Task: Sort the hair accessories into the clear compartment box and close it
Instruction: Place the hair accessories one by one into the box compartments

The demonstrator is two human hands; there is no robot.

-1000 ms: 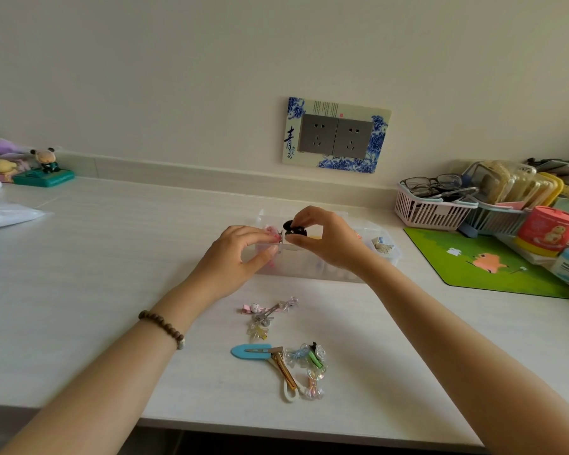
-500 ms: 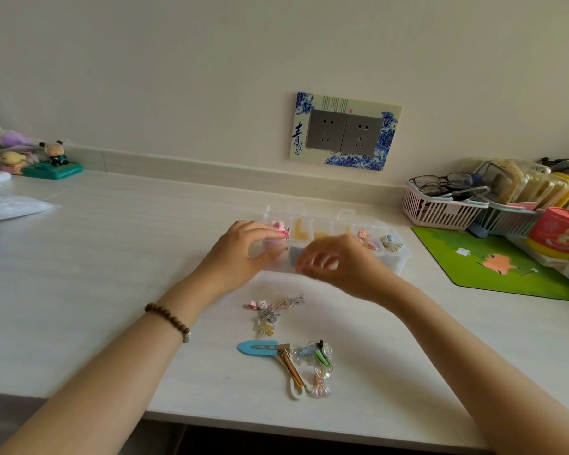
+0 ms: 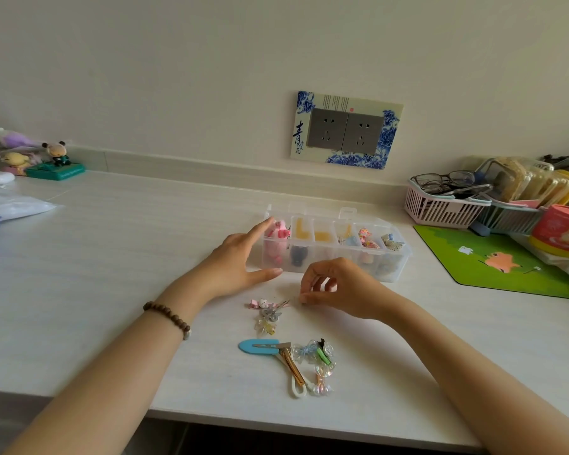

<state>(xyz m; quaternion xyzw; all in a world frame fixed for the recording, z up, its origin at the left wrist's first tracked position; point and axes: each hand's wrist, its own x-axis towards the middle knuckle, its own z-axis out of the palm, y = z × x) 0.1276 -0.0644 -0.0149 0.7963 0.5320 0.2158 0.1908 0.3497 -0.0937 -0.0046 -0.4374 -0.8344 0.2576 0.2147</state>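
**Grip check: left hand at box end, right hand pinching over loose clips**

While the clear compartment box (image 3: 337,246) sits open on the white counter (image 3: 119,257), its lid tilted back toward the wall, the left hand (image 3: 240,261) braces its left end. Fingers are spread wide: the index fingertip touches the top rim by the pink items in the end compartment, and the thumb lies flat on the counter along the box's front bottom edge. Nothing is gripped.

Right hand (image 3: 337,284) hovers just in front of the box, fingers curled, thumb and fingertips drawn together low near the counter. Cannot tell whether they hold anything; whatever lies between them is too small or too clear to resolve.

Compartments hold pink, yellow, dark, blue and patterned pieces.

Loose accessories on the counter, two groups:
- pink bow clip (image 3: 263,303) with small silver and yellow pieces below it, just left of the right fingertips, not touching.
- blue snap clip (image 3: 253,346), gold clip (image 3: 291,367), green clip (image 3: 322,354) and clear bows, nearer the counter's front edge.
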